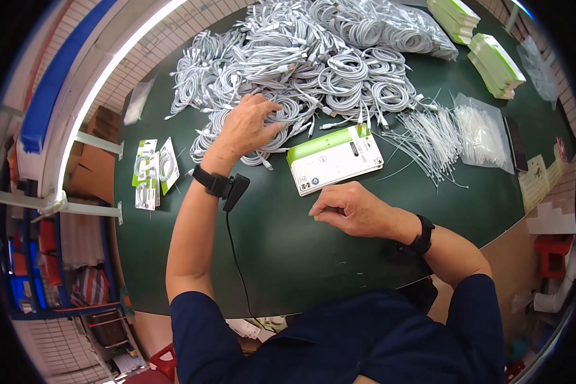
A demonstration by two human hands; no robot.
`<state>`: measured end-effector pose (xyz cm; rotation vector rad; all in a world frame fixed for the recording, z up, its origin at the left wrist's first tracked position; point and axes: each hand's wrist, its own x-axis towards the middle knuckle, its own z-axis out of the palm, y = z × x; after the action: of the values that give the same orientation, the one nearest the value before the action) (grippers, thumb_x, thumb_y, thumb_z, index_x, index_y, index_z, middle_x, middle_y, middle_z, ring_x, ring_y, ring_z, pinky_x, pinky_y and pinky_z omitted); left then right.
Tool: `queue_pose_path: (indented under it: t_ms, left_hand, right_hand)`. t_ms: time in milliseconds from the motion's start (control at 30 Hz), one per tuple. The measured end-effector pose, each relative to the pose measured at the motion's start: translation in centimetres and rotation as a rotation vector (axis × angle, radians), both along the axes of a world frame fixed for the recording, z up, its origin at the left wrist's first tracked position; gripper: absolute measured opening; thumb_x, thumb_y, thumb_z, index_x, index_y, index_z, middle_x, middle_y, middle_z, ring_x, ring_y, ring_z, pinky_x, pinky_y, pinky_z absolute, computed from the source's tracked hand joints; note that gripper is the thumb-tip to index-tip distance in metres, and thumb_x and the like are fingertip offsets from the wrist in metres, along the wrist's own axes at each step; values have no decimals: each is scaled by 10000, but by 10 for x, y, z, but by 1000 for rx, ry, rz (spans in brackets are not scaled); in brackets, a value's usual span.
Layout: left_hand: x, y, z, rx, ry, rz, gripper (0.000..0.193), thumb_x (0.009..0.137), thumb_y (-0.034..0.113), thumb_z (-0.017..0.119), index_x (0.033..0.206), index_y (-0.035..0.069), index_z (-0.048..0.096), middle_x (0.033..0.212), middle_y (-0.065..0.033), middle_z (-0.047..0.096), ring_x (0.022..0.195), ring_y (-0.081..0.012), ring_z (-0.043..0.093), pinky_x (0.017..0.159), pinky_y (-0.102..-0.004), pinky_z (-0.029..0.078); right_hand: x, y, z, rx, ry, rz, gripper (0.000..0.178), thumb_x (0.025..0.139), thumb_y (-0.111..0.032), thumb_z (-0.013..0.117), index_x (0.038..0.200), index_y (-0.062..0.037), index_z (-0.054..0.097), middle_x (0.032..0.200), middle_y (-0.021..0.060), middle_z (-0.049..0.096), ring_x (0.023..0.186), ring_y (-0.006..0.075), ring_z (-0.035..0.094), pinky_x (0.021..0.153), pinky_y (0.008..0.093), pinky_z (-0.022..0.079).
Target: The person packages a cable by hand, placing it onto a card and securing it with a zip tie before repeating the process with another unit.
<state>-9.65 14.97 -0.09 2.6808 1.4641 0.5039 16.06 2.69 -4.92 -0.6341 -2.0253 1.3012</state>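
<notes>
My left hand (249, 125) reaches over the near edge of a large pile of coiled white-grey charging cables (269, 54). Its thumb and fingers are apart and curved, with the fingertips at the coils. My right hand (352, 208) is held above the green table just in front of a stack of packaging cards (336, 163). Its fingers are curled together, and nothing shows between them. These cards are white with a green top band and lie flat. Loose white cable ties (429, 137) fan out to their right.
Several carded cables (146, 173) lie at the left of the dark green table (281, 256). Far right are a clear bag of cable ties (483, 134), a dark phone-like object (516, 144) and green-and-white card stacks (496, 67). A bagged cable bundle (397, 29) lies at the back.
</notes>
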Motion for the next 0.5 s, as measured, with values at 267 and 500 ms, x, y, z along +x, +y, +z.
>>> queue_pose_path:
  t_ms: [267,500]
  left_hand:
    - [11,16,-12,125,188,-142,258,816,249,782,927,36,689,887,-120,628,917,-319,582,804,-430,505]
    - [7,6,16,40,-212,203,206,907,198,732,965,5,689,830,-131,642,780,-326,608,711,-386,490]
  right_hand:
    - [2,3,-8,43,55,13,59,852,-37,714,907,-19,703,818,121,681,753,290,676,677,370,531]
    - [4,3,-15,110,55,21,73,856,-16,715,928,-24,710,830,101,674,759,283,683,671,363,537]
